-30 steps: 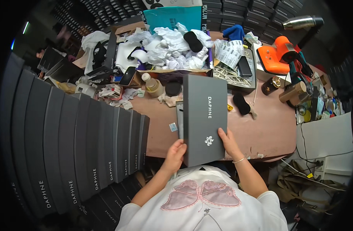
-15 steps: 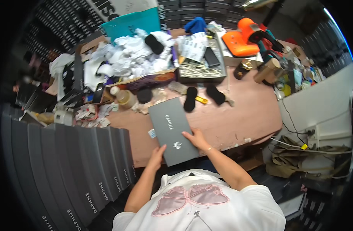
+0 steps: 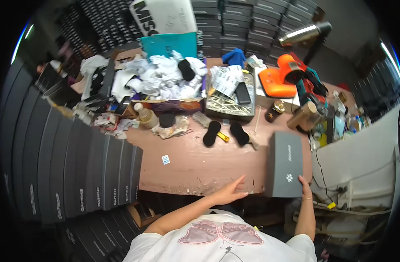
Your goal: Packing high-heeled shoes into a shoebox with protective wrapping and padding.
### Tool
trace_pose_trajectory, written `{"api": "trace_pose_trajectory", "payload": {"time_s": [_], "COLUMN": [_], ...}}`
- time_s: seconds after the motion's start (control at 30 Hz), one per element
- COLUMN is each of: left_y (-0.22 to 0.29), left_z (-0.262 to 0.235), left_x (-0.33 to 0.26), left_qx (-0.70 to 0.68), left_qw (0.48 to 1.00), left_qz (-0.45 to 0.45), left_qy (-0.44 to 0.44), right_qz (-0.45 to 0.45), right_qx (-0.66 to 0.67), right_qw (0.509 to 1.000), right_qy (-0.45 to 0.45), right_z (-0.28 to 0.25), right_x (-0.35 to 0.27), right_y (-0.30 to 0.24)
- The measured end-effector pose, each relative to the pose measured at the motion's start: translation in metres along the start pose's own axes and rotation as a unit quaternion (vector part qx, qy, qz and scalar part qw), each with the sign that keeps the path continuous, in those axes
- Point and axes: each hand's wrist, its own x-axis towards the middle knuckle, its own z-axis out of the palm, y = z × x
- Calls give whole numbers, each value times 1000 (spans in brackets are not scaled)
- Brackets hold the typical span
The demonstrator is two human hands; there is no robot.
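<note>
A closed grey shoebox [image 3: 285,163] with pale printing on its lid is at the right end of the table. My right hand [image 3: 305,188] grips its right side near the front corner, the thumb at the lid's edge. My left hand [image 3: 230,192] is left of the box at the table's front edge, apart from it, with fingers extended and nothing held. A small white-and-blue sticker [image 3: 165,160] lies on the tabletop [image 3: 200,170]. Two black shoe-shaped pads [image 3: 212,133] lie farther back, a yellow-handled tool [image 3: 223,137] between them.
Grey boxes [image 3: 78,166] stand stacked on the left. Along the back are a carton of crumpled white paper [image 3: 165,107], a tray of packets [image 3: 230,114], an orange device [image 3: 278,83], a bottle [image 3: 144,114] and a brown jar [image 3: 274,111]. A cable [image 3: 324,174] hangs at the right.
The shoebox has moved from the table's middle to its right end with my right hand. My left hand has let go of it and moved right. The view has shifted too.
</note>
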Motion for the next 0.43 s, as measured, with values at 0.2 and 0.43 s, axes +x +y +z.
{"api": "trace_pose_trajectory", "payload": {"time_s": [0.2, 0.43], "left_y": [-45, -7], "left_z": [-42, -52], "left_x": [-77, -163], "left_qx": [63, 262], "left_qw": [981, 909], "left_qz": [-32, 110], "left_qy": [183, 305], "right_qz": [-301, -750], "right_qx": [-484, -298], "right_qw": [819, 513], "right_qy": [63, -293], "right_z": [23, 469], "right_x": [90, -221], "right_y": [-59, -221]}}
